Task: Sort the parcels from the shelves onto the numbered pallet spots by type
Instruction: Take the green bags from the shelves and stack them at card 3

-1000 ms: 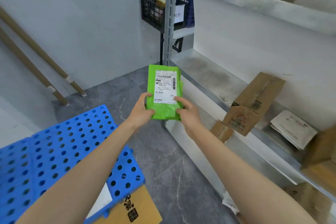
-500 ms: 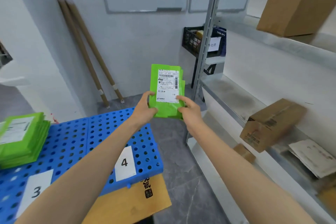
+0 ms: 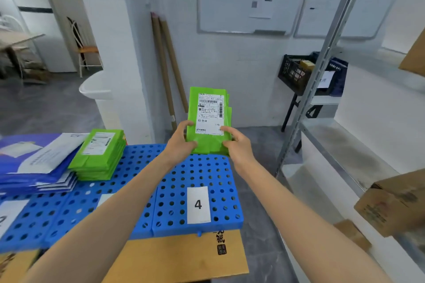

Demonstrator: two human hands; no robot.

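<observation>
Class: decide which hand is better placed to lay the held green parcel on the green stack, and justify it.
Probably the left hand. Both hands hold the green parcel, but the green stack lies on the blue pallet to its left, so the right hand would have to cross over.

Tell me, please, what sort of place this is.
Probably a small parcel sorting room. Metal shelving holds cardboard boxes; a blue pallet bears a paper number 4 and a stack of green parcels; the left hand and right hand hold another green parcel with a shipping label.
</observation>
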